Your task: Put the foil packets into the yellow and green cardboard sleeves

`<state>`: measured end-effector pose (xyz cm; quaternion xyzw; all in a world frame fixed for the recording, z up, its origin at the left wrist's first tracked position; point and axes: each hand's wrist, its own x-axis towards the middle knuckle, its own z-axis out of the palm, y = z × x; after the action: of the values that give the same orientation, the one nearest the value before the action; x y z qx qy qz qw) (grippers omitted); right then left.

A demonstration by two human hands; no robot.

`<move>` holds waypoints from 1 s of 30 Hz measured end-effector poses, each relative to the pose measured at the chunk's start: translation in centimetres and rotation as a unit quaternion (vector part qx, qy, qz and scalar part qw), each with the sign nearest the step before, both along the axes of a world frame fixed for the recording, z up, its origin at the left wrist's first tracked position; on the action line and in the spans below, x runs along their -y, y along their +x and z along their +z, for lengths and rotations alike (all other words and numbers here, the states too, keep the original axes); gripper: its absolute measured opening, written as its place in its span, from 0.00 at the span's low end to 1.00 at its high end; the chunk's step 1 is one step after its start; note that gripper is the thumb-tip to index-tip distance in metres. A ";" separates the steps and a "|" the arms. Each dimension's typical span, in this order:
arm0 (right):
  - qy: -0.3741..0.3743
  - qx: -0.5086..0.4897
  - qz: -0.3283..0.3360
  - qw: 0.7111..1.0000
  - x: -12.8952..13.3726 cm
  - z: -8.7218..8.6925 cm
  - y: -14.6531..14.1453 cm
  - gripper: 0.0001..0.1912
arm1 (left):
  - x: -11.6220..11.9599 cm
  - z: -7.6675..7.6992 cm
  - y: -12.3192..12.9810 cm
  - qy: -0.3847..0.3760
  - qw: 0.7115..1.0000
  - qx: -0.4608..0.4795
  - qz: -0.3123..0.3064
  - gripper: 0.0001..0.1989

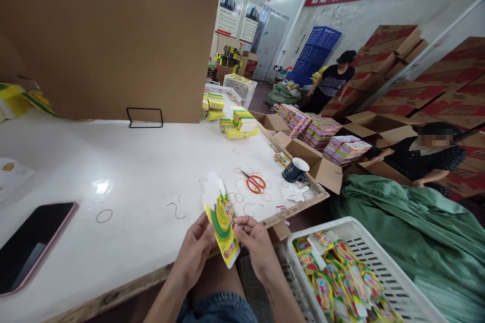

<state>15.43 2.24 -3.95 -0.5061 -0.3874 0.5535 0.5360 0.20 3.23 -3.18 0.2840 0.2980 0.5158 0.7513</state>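
Note:
Between my two hands is a small yellow and green printed carton [223, 227], thin and tilted, over the table's front edge. My left hand [197, 245] grips its left side between thumb and fingers. My right hand [254, 242] pinches its right edge. White paper-like flaps [214, 186] show at the carton's far end, against the white table. Just beyond lie red-handled scissors [254, 182] among several loose rubber bands [238, 198].
A white basket [350, 224] of similar cartons stands at my right. On the table are a phone [34, 242], a dark mug [295, 169], bundled yellow packs [238, 123] and a tall cardboard sheet [113, 40]. Two people [335, 81] are at the right, near open boxes.

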 end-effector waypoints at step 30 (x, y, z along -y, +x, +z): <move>0.108 0.163 0.092 0.976 1.3 4.8 3.3 0.11 | 2.1 2.0 0.7 0.075 0.985 -0.027 -0.152 0.25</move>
<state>18.72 0.96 0.84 -0.4906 -0.5725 0.4653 0.4637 0.93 1.11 -1.21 0.3954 0.2322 0.4086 0.7892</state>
